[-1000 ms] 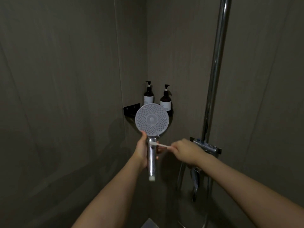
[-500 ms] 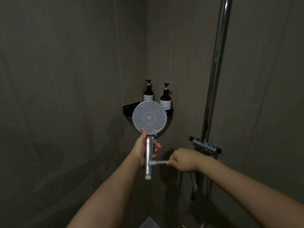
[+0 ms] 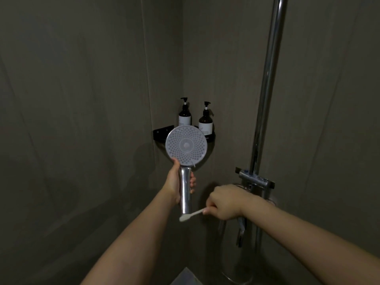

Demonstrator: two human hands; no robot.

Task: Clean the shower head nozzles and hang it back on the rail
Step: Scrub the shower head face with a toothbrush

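My left hand grips the chrome handle of the shower head, holding it upright with the round white nozzle face turned toward me. My right hand is closed on a white toothbrush, whose bristle end points left and sits just below the bottom end of the handle. The chrome rail rises vertically at the right, with the mixer fitting at its base, just behind my right hand.
Two dark pump bottles stand on a black corner shelf right behind the shower head. Grey walls close in on the left and back. A spout hangs under the mixer.
My right hand has dropped with the toothbrush from the neck of the handle down to its bottom end. The shower head has shifted slightly left and stays upright.
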